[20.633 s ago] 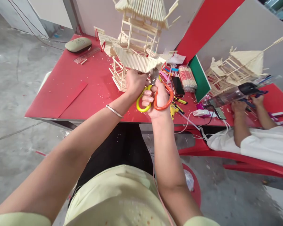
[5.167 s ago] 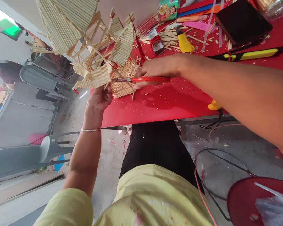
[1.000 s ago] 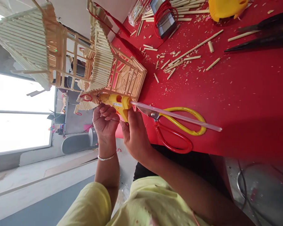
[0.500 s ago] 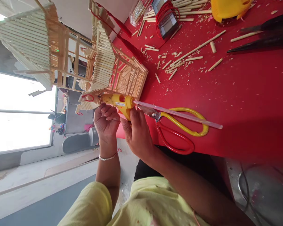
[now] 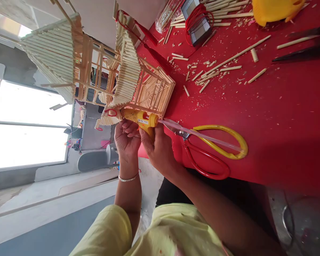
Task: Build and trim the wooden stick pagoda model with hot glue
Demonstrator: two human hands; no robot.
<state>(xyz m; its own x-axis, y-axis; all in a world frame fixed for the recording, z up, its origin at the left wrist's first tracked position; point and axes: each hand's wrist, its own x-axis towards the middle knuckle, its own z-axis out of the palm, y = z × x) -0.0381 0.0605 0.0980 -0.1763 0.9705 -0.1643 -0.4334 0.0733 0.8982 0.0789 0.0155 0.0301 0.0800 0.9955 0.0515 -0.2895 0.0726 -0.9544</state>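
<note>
My right hand (image 5: 160, 149) is wrapped round the grip of a yellow hot glue gun (image 5: 146, 122), with a long clear glue stick (image 5: 210, 138) coming out of its back. The gun's nozzle end is at the lower roof edge of a pagoda model (image 5: 128, 78) built from thin wooden sticks; the tip itself is hidden. Just below the nozzle, my left hand (image 5: 128, 138) has its fingers curled together by the roof corner, and what they pinch cannot be seen. Under the glue stick lie scissors (image 5: 185, 134) with one yellow and one red handle.
Cut wooden sticks (image 5: 208, 76) and shavings are scattered over the red table (image 5: 256, 106). A grey box with red cord (image 5: 198, 21), a yellow object (image 5: 276, 10) and black pliers-like jaws (image 5: 301, 53) lie farther back. Red tassels (image 5: 158, 58) hang by the model.
The whole view has shifted, so most things appear farther right. The glue gun has tilted slightly, its stick's rear end now lower against the scissors' yellow handle. Both hands keep their grips.
</note>
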